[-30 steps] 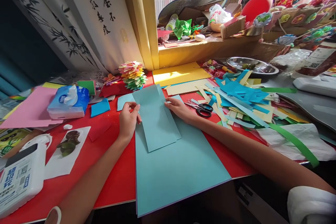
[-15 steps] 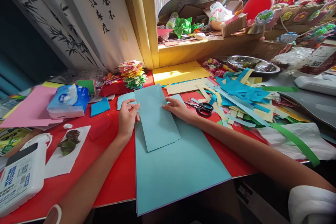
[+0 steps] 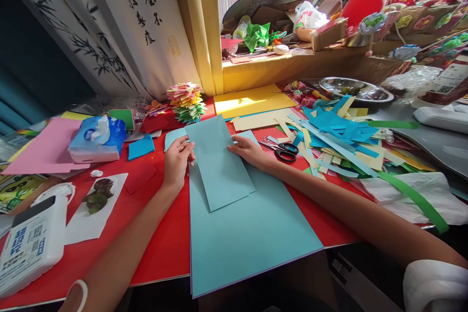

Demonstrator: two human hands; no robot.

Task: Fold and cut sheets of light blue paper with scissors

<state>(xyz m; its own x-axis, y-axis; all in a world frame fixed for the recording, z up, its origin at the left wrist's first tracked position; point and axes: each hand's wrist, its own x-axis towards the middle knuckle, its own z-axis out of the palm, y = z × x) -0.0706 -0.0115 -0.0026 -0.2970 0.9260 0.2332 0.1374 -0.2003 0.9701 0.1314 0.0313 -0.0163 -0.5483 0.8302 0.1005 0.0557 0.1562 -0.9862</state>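
Observation:
A folded sheet of light blue paper [image 3: 221,165] is held up by its two long sides, tilted slightly. My left hand [image 3: 177,158] pinches its left edge, fingers curled and thumb in front. On the opposite edge, my right hand [image 3: 248,152] grips with the thumb on the front face and the other fingers partly hidden. Beneath it lies a larger light blue sheet [image 3: 252,248], reaching over the table's front edge. Black-handled scissors [image 3: 285,152] rest just right of my right hand. Behind the paper stands a stack of multicoloured folded paper pieces [image 3: 185,102].
Paper strips and scraps [image 3: 340,131] pile up on the right of the red table [image 3: 161,248]. A tissue pack [image 3: 97,139], a white device [image 3: 34,243] and a napkin [image 3: 97,207] with dark green pieces lie left. A metal bowl [image 3: 356,90] sits back right.
The folded paper has turned slightly, its lower end swinging a little to the right. Both hands keep their hold. The whole view has shifted slightly.

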